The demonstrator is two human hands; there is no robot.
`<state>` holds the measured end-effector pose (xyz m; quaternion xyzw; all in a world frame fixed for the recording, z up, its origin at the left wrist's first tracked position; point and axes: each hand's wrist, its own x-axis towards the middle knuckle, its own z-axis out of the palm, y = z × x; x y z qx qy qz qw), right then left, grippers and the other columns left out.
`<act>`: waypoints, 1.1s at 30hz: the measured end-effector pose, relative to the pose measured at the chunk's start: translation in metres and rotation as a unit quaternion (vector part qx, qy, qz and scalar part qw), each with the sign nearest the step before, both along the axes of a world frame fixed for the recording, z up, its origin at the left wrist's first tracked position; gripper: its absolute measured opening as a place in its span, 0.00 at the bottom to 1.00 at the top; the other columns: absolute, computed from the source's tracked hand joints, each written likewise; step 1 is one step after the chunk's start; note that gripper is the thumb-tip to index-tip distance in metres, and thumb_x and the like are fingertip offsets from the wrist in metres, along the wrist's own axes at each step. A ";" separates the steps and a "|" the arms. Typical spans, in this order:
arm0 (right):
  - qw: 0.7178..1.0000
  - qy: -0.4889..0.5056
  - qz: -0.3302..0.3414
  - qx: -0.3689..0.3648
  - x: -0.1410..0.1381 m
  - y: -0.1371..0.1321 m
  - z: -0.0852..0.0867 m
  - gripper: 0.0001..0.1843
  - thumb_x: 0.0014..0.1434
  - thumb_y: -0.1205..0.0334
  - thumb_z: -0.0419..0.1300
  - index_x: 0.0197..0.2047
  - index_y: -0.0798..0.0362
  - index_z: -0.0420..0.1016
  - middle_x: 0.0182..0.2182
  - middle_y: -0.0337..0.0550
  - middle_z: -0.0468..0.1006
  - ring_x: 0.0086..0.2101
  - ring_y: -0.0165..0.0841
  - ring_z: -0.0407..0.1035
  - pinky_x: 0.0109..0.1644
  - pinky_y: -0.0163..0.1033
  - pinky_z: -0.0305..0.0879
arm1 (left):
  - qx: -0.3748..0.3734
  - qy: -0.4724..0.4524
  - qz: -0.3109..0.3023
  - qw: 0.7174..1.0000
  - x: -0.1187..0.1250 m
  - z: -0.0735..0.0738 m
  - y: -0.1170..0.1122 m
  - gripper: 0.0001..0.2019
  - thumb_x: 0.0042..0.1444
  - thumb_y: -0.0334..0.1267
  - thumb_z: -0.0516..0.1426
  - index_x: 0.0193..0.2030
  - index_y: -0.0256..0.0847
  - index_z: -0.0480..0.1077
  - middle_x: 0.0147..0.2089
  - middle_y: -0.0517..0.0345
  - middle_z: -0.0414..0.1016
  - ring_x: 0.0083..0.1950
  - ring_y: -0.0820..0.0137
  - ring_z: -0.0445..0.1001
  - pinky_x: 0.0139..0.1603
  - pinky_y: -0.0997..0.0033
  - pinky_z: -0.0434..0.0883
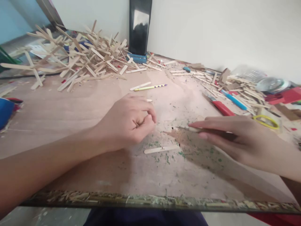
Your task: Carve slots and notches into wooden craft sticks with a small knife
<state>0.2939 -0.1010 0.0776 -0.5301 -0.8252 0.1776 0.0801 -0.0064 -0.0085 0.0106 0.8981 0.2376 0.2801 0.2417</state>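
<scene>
My left hand rests on the wooden board with its fingers curled into a loose fist, and I cannot make out anything inside it. My right hand lies to the right, fingers pressed together around a thin stick-like tool whose tip points left toward the left hand. A single flat wooden stick lies on the board just in front of both hands. Green and brown specks are scattered around it.
A big heap of wooden sticks covers the far left. A pencil lies mid-table. To the right lie more sticks, a red-handled cutter, a blue pen, a yellow ring. A black upright object stands by the wall.
</scene>
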 end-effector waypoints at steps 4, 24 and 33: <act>0.996 0.018 -0.083 0.040 0.000 0.002 -0.007 0.18 0.74 0.49 0.63 0.55 0.50 0.89 0.41 0.43 0.91 0.29 0.32 0.80 0.34 0.36 0.77 | 0.007 0.022 0.013 1.000 0.002 0.004 0.001 0.17 0.74 0.44 0.56 0.38 0.45 0.84 0.35 0.63 0.87 0.34 0.70 0.78 0.63 0.57 0.74; 0.994 0.032 0.064 -0.088 -0.001 -0.019 -0.003 0.19 0.75 0.60 0.59 0.63 0.44 0.86 0.48 0.43 0.90 0.41 0.35 0.86 0.45 0.37 0.81 | -0.002 0.087 -0.012 0.996 -0.004 0.009 0.003 0.12 0.69 0.40 0.58 0.43 0.46 0.85 0.33 0.62 0.85 0.33 0.69 0.80 0.41 0.65 0.71; 0.990 0.053 0.079 -0.100 -0.013 -0.010 -0.014 0.17 0.74 0.65 0.60 0.58 0.47 0.87 0.45 0.43 0.91 0.38 0.33 0.84 0.40 0.35 0.76 | 0.024 0.149 -0.224 0.963 -0.002 0.002 -0.015 0.11 0.69 0.34 0.61 0.32 0.44 0.72 0.33 0.63 0.81 0.34 0.69 0.76 0.43 0.63 0.67</act>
